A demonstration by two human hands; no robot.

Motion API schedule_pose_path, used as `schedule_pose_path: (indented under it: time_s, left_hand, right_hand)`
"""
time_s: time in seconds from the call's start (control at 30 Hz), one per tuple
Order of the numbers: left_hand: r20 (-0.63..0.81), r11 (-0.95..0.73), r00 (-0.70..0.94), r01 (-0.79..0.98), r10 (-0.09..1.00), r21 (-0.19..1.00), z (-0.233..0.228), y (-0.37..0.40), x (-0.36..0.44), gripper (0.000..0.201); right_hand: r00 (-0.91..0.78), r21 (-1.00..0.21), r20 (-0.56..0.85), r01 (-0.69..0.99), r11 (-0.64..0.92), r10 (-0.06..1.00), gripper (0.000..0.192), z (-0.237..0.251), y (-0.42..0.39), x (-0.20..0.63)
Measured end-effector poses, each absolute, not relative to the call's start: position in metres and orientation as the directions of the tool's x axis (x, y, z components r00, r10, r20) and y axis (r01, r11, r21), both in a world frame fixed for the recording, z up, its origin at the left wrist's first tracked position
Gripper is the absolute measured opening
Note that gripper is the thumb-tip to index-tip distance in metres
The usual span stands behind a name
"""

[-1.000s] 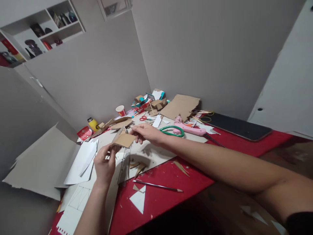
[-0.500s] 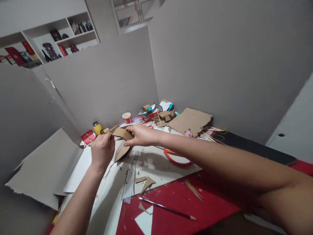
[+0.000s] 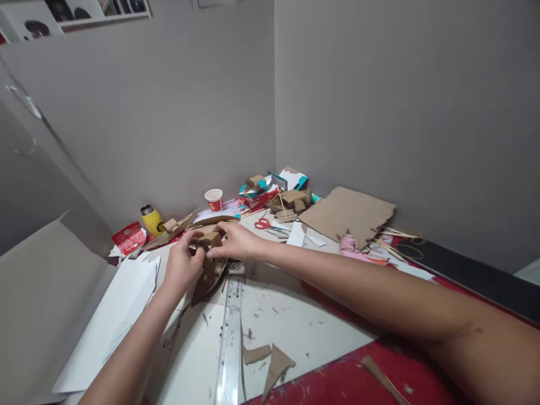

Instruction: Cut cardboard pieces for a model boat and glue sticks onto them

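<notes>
A small bent piece of brown cardboard (image 3: 212, 238) is held between my two hands. My left hand (image 3: 184, 260) pinches its left side, with thumb and fingers closed on the edge. From the right, my right hand (image 3: 238, 243) grips the same piece, fingertips on top and thumb below. Under the hands lies a pointed, curved cardboard form (image 3: 207, 284), partly hidden by my fingers. Whether the held piece touches this form I cannot tell.
A clear ruler (image 3: 230, 343) and cardboard scraps (image 3: 276, 368) lie nearer me. Behind are red scissors (image 3: 262, 223), a paper cup (image 3: 214, 200), a yellow bottle (image 3: 152, 220) and a cardboard sheet (image 3: 343, 216). White paper (image 3: 113, 320) lies left; a pink object (image 3: 349, 246) is right.
My hands have come closer together, and the cardboard strip that arched between them now looks more tightly bent. The camera view has tilted down and shifted.
</notes>
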State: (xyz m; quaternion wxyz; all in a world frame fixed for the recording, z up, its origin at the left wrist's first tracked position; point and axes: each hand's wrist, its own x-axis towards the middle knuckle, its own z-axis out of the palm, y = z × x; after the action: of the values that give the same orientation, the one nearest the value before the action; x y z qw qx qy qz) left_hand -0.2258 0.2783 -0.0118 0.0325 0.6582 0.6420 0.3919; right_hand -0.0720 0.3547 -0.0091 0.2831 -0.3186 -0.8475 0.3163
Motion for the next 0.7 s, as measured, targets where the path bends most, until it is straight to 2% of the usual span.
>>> schedule_pose_path:
  time_s: [0.13,0.33,0.53,0.7]
  left_hand:
    - [0.419,-0.159,-0.118,0.808,0.900,0.567,-0.014,0.278,-0.226,0.028]
    - [0.559,-0.260,0.026,0.902,0.829,0.343,-0.025,0.276,-0.233,0.025]
    - [0.563,-0.263,0.071,0.927,0.824,0.267,-0.035,0.275,-0.236,0.016]
    - [0.560,-0.269,0.097,0.935,0.823,0.233,-0.038,0.275,-0.236,0.016]
  right_hand:
    - [-0.661,-0.717,0.250,0.365,0.594,0.708,0.048,-0.015,0.361,-0.070]
    - [-0.680,-0.697,0.208,0.401,0.594,0.703,0.043,-0.016,0.362,-0.071]
    - [-0.684,-0.672,0.175,0.442,0.594,0.708,0.048,-0.016,0.354,-0.064]
    - [-0.693,-0.638,0.185,0.455,0.621,0.697,0.044,-0.016,0.349,-0.062]
